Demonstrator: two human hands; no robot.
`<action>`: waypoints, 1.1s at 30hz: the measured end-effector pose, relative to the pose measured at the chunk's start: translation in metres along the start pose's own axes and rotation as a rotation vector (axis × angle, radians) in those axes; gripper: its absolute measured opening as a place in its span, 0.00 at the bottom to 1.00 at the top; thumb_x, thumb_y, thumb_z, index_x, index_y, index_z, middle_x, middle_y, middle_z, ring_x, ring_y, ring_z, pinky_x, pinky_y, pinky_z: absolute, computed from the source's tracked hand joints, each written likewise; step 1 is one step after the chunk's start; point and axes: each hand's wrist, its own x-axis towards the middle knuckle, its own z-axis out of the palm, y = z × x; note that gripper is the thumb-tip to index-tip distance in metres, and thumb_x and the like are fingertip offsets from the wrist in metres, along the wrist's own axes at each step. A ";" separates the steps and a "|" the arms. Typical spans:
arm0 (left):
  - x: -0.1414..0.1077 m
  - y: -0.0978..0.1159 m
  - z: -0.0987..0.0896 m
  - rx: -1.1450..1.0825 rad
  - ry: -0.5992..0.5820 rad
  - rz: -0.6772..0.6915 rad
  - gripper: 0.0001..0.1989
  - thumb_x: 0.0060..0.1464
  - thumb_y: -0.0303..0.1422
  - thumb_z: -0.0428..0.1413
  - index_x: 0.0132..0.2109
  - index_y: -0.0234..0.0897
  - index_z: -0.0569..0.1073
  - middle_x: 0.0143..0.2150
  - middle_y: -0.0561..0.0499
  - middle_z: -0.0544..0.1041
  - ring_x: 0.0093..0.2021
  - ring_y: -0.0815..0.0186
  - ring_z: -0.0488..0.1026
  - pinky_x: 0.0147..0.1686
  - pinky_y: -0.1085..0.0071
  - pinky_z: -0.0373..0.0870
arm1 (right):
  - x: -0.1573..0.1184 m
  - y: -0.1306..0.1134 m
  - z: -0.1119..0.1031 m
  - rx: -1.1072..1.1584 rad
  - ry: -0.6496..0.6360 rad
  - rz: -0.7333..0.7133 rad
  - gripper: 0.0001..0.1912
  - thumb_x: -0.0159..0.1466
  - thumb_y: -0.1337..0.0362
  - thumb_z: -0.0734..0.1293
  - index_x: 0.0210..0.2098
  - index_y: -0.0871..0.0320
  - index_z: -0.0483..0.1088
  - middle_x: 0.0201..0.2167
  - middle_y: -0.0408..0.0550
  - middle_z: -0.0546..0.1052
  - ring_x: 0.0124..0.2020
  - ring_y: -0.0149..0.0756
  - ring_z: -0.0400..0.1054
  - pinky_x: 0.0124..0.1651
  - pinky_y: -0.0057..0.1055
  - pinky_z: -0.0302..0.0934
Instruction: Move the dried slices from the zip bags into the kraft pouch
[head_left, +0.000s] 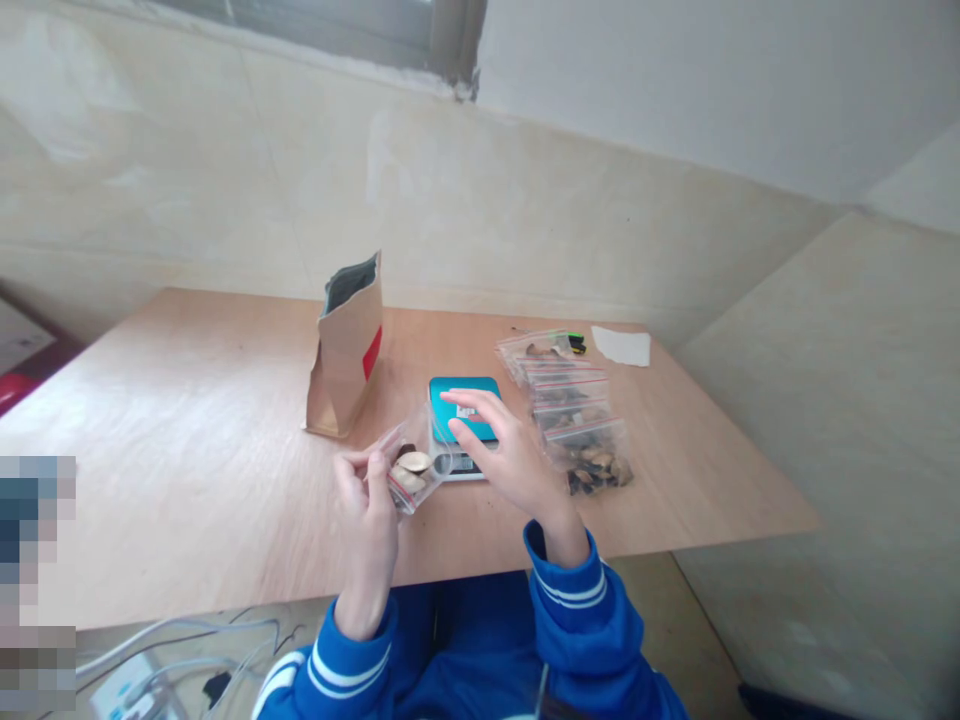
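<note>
Left hand pinches a clear bag while the right hand spreads wide above the scale

The left hand (367, 500) is closed to a pinch, its thumb against the bent fingers, with the side of one clear bag (420, 488) caught between them. The right hand (517, 455) is loosely spread, thumb well apart from the slightly curved fingers, and looks unoccupied over the scale (480, 431); whether a fingertip brushes the bag, I cannot tell. The gripped bag is tilted at the scale's near left corner, partly overlapping it in view.

That bag is thin, glossy plastic with a red seal line; inside show two pale, flat, oval slices (412, 461) and a dark piece. The scale has a smooth teal top, rounded at the corners, above a light base with a small display (463, 463).

Left of the scale stands one brown paper bag (345, 370), matt and creased, its mouth gaping on a dark grey lining, a red patch (373, 350) on its side. Right of the scale, at least three zip bags (576, 385) lie overlapping, the nearest with lumpy brown-and-black pieces (596, 470). Beyond them, farther right of the scale, lies one white paper scrap (622, 346) with an uneven edge. Wood-grained tabletop (225, 430) surrounds the scale.
</note>
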 end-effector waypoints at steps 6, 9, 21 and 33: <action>-0.001 0.027 0.005 -0.274 -0.054 -0.138 0.19 0.55 0.49 0.57 0.36 0.41 0.58 0.43 0.43 0.82 0.43 0.53 0.82 0.45 0.54 0.77 | -0.010 0.026 0.006 0.152 0.073 0.094 0.20 0.69 0.51 0.62 0.56 0.48 0.71 0.59 0.49 0.72 0.60 0.39 0.66 0.61 0.37 0.63; 0.001 0.036 -0.001 -0.366 -0.212 -0.271 0.18 0.54 0.46 0.58 0.34 0.41 0.59 0.42 0.44 0.83 0.43 0.51 0.82 0.45 0.51 0.77 | -0.016 0.024 0.004 0.256 0.056 0.117 0.23 0.69 0.46 0.60 0.58 0.48 0.70 0.61 0.48 0.72 0.63 0.39 0.64 0.65 0.39 0.58; 0.034 0.071 0.003 -0.373 -0.568 -0.299 0.18 0.53 0.50 0.56 0.29 0.40 0.69 0.38 0.42 0.82 0.46 0.47 0.80 0.45 0.50 0.77 | -0.003 0.001 0.007 0.457 0.355 0.081 0.18 0.57 0.46 0.73 0.29 0.54 0.72 0.23 0.41 0.75 0.23 0.30 0.67 0.29 0.28 0.64; 0.021 0.040 -0.008 -0.116 -0.254 0.093 0.18 0.55 0.48 0.61 0.40 0.36 0.75 0.39 0.47 0.81 0.39 0.64 0.79 0.40 0.70 0.76 | -0.010 0.023 0.030 0.457 0.715 0.163 0.21 0.63 0.45 0.67 0.28 0.57 0.67 0.19 0.37 0.69 0.20 0.27 0.64 0.27 0.25 0.59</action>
